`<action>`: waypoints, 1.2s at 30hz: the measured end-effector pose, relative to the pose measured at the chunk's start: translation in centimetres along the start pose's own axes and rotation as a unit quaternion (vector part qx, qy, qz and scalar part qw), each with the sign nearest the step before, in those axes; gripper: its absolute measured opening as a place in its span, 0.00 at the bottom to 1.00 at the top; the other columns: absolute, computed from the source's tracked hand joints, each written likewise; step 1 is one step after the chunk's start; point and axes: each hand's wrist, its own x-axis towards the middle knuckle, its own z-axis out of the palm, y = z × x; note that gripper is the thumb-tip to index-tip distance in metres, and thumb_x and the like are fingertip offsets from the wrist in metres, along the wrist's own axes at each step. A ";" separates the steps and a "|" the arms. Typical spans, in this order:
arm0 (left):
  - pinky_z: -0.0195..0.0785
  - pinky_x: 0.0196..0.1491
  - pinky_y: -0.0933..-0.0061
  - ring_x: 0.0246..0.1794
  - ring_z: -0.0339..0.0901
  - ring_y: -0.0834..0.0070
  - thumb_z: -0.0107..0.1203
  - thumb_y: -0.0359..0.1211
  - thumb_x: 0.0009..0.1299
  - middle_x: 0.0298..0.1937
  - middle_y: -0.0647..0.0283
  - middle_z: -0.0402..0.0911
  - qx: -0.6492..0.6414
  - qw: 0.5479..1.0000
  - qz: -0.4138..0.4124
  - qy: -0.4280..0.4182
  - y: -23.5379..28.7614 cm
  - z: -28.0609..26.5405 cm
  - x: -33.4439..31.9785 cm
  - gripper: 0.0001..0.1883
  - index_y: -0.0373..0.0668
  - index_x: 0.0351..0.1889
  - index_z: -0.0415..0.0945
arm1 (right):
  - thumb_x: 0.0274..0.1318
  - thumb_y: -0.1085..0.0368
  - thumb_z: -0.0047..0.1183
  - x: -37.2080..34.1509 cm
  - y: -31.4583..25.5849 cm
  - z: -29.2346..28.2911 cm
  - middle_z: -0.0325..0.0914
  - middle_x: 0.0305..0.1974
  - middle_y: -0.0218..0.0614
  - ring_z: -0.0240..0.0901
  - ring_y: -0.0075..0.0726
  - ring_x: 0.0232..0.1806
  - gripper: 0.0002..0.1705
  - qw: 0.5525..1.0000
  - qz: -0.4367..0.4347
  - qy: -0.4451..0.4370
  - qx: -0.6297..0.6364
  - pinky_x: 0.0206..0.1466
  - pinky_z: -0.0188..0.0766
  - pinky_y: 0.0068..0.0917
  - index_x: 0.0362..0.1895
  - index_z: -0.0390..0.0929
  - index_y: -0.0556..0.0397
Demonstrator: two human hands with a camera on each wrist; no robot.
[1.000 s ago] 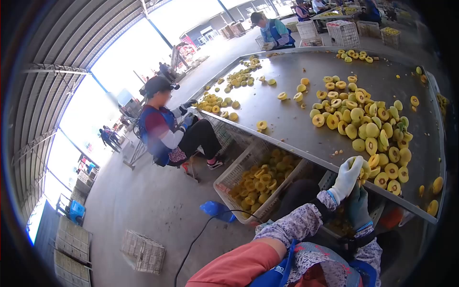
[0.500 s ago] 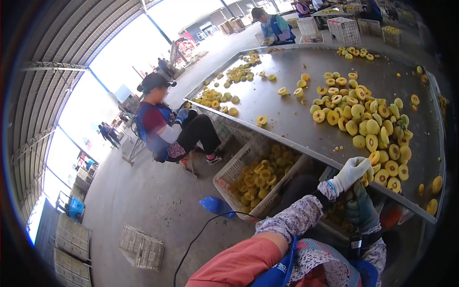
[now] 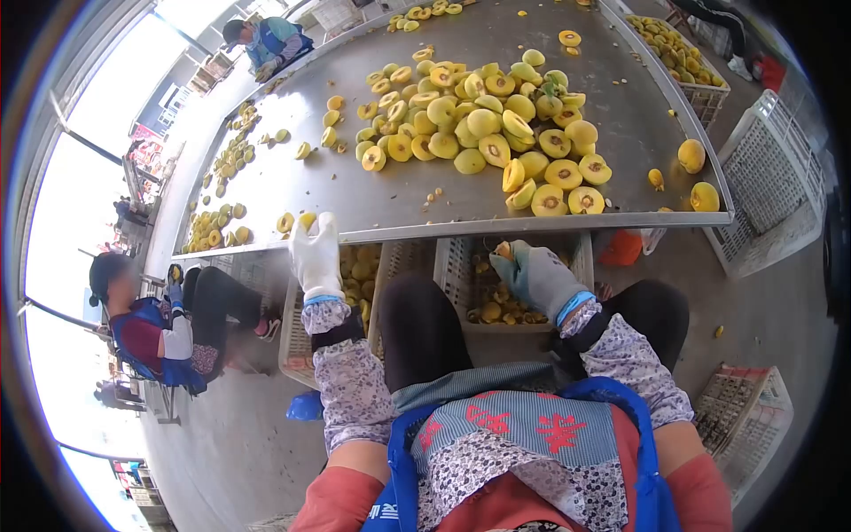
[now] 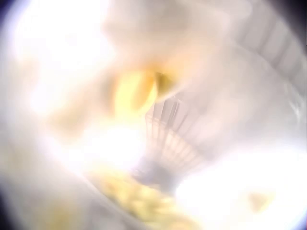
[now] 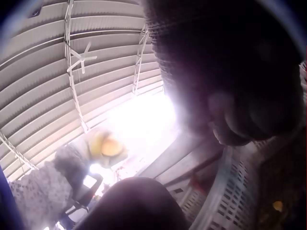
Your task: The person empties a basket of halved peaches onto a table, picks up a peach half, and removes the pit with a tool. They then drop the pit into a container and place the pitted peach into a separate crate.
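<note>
In a white glove, my left hand (image 3: 316, 262) is raised at the table's near edge, left of the pile. It pinches a yellow peach half (image 5: 111, 147), which the left wrist view shows blurred. My right hand (image 3: 542, 279), in a grey-blue glove, hangs over a crate (image 3: 581, 257) below the table edge. Its fingers are curled, with a small orange-brown piece (image 3: 503, 250) at the tips; the right wrist view shows this hand dark and hides the piece. A heap of halved yellow-green peaches (image 3: 479, 115) lies on the metal table (image 3: 399, 199).
More fruit fills a crate (image 3: 377, 275) by my left knee. Plastic crates stand at the right (image 3: 771, 177) and lower right (image 3: 745, 417). A seated person (image 3: 146, 328) works at the left, and another person (image 3: 270, 44) leans at the far edge. A blue bag (image 3: 304, 405) lies on the floor.
My hands, earlier together at the table edge, have moved apart: left hand leftward with the peach half, right hand over the crate. The head view has turned right and down.
</note>
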 end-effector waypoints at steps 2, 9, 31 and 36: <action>0.69 0.58 0.65 0.54 0.79 0.59 0.57 0.44 0.68 0.53 0.48 0.81 0.259 0.962 0.063 0.059 2.5 0.7 0.1 0.24 0.34 0.54 0.78 | 0.64 0.49 0.55 0.6 0.1 0.5 0.81 0.31 0.57 0.79 0.65 0.38 0.20 1.000 -0.009 0.013 0.005 0.37 0.75 0.51 0.40 0.78 0.55; 0.57 0.71 0.63 0.70 0.65 0.55 0.59 0.53 0.63 0.72 0.50 0.67 0.310 0.861 0.151 -0.374 5.5 17.0 0.4 0.42 0.47 0.73 0.61 | 0.64 0.51 0.56 1.2 1.4 0.5 0.81 0.31 0.55 0.79 0.64 0.37 0.19 0.999 -0.008 0.029 0.014 0.36 0.74 0.50 0.44 0.77 0.54; 0.61 0.68 0.62 0.66 0.69 0.57 0.59 0.50 0.64 0.66 0.50 0.73 0.243 0.897 0.217 -0.299 5.2 17.2 -4.0 0.36 0.42 0.67 0.69 | 0.69 0.58 0.52 3.1 1.7 -0.4 0.78 0.25 0.43 0.78 0.46 0.26 0.14 0.949 -0.106 0.290 0.065 0.31 0.71 0.39 0.41 0.76 0.58; 0.58 0.71 0.59 0.71 0.63 0.56 0.55 0.44 0.65 0.72 0.55 0.66 0.326 0.863 0.256 -0.290 10.1 19.7 -1.4 0.37 0.50 0.74 0.61 | 0.69 0.58 0.51 2.0 0.9 -2.3 0.76 0.24 0.35 0.72 0.29 0.24 0.13 0.958 -0.058 0.250 0.131 0.29 0.69 0.31 0.41 0.76 0.56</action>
